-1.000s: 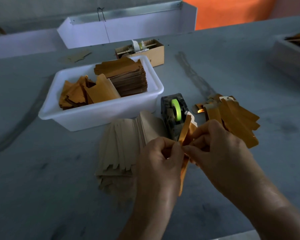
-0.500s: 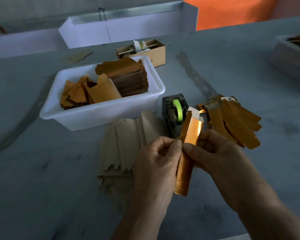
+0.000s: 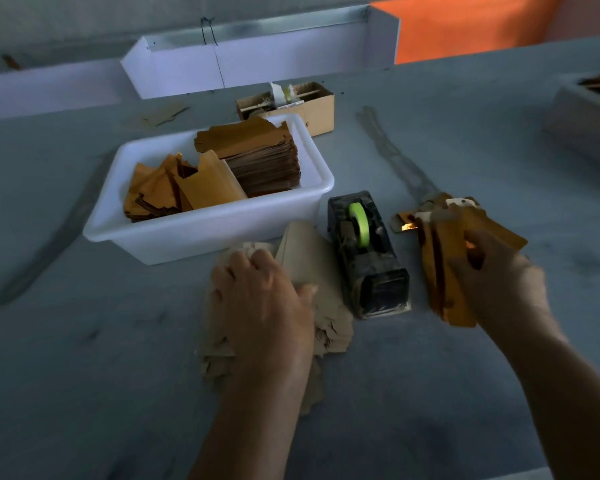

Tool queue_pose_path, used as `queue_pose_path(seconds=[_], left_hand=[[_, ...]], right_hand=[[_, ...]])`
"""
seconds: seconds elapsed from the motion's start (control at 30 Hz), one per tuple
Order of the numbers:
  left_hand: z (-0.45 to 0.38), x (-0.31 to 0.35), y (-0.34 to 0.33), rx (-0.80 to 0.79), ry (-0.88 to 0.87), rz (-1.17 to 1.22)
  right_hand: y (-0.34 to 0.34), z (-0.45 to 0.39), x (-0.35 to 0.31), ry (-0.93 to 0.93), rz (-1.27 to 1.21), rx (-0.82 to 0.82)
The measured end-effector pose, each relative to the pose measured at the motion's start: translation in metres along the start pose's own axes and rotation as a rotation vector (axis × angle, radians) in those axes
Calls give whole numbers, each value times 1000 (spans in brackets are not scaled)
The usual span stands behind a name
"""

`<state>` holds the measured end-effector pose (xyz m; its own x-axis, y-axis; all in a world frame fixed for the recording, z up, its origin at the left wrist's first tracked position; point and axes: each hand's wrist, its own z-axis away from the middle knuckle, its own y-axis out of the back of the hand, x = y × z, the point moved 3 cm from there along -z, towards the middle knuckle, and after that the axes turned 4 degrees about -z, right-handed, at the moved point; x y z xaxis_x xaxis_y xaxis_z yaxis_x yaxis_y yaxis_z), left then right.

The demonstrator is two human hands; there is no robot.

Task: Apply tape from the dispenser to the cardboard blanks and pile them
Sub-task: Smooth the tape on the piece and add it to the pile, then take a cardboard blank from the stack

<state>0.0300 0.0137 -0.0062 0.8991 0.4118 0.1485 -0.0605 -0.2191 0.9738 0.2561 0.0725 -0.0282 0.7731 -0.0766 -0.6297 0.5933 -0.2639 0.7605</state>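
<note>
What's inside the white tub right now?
The white tub holds a tall stack of brown blanks at its right end and loose orange-gold blanks leaning at the left. The tub floor and anything beneath those pieces is covered.
</note>
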Motion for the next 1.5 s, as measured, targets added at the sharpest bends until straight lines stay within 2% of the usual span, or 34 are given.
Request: queue_pose_path(seconds=[0.17, 0.27, 0.47, 0.53, 0.6, 0.63, 0.7, 0.77, 0.8, 1.03, 1.2, 1.3, 1.4, 1.5], left_hand=[[-16, -16, -4, -44, 110, 350], [-23, -26, -1, -84, 135, 420], [-20, -32, 8, 56, 116, 492], [-13, -34, 15, 110, 147, 644], [-3, -37, 18, 31, 251, 972], [4, -34, 19, -70, 300, 1174], [18, -24, 19, -269, 353, 1472], [28, -15, 20, -379, 364, 1610], [32, -11, 21, -421, 364, 1642], [36, -11, 22, -595, 360, 1699], [34, -15, 16, -677, 274, 1551], [30, -13, 18, -613, 176, 1321], [24, -9, 19, -486, 176, 1260], [23, 0, 15, -527, 152, 1254]], right_hand=[[-7, -4, 7, -72, 200, -13], [-4, 1, 1, -61, 203, 16], [8, 22, -13, 33, -47, 142], [12, 32, -19, 77, -137, 183], [13, 43, -27, 97, -254, 177], [11, 50, -31, 87, -367, 127], [4, 66, -45, 25, -656, -107], [-5, 78, -59, -43, -863, -331], [-8, 81, -63, -69, -923, -381], [-10, 81, -68, -173, -920, -310], [-11, 80, -61, -264, -1063, -348], [-11, 82, -60, -231, -1050, -416], [-12, 85, -62, -181, -1045, -461], [-15, 85, -60, -142, -1010, -467]])
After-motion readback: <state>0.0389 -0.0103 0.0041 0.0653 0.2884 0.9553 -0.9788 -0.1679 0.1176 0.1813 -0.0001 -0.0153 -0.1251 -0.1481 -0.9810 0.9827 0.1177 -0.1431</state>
